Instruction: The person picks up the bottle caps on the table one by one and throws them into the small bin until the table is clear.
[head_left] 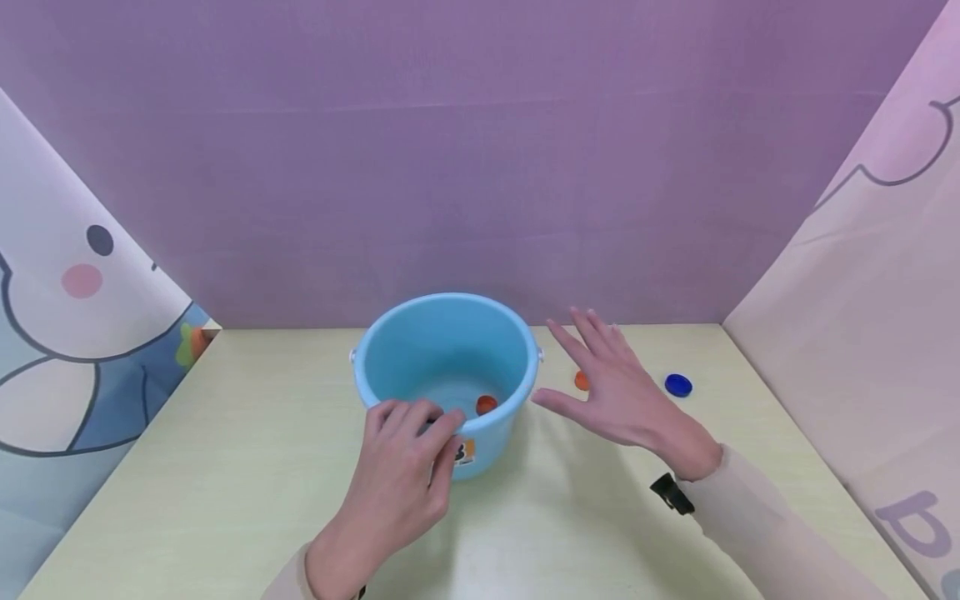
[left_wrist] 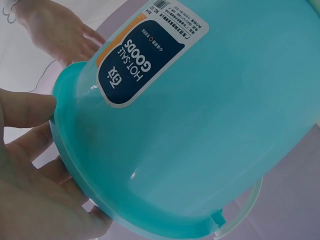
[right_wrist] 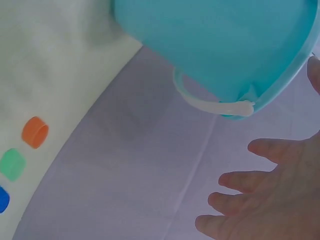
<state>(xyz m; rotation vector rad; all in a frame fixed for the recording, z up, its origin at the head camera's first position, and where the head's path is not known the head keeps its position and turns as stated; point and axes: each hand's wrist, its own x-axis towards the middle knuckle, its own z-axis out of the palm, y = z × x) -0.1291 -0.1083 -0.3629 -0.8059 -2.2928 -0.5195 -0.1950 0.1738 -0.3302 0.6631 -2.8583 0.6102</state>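
Note:
A light blue plastic bucket (head_left: 450, 304) stands upright on the table, with an orange cap-like piece (head_left: 487, 405) inside on its floor. My left hand (head_left: 401, 471) holds the bucket's near rim, fingers bent over the edge; the left wrist view shows the thumb (left_wrist: 27, 109) at the rim and the label (left_wrist: 135, 60) on the wall. To the right of the bucket, my right hand (head_left: 618, 392) is raised with spread fingers and holds nothing. Beyond it lie an orange cap (right_wrist: 35, 132), a green cap (right_wrist: 12, 164) and a blue cap (head_left: 678, 385). In the head view my right hand hides the green one.
The pale table (head_left: 285, 433) ends at a purple cloth backdrop (head_left: 480, 167). Printed panels slope up at the left (head_left: 52, 333) and right (head_left: 877, 333). The bucket's white handle (right_wrist: 215, 106) hangs down at the far side.

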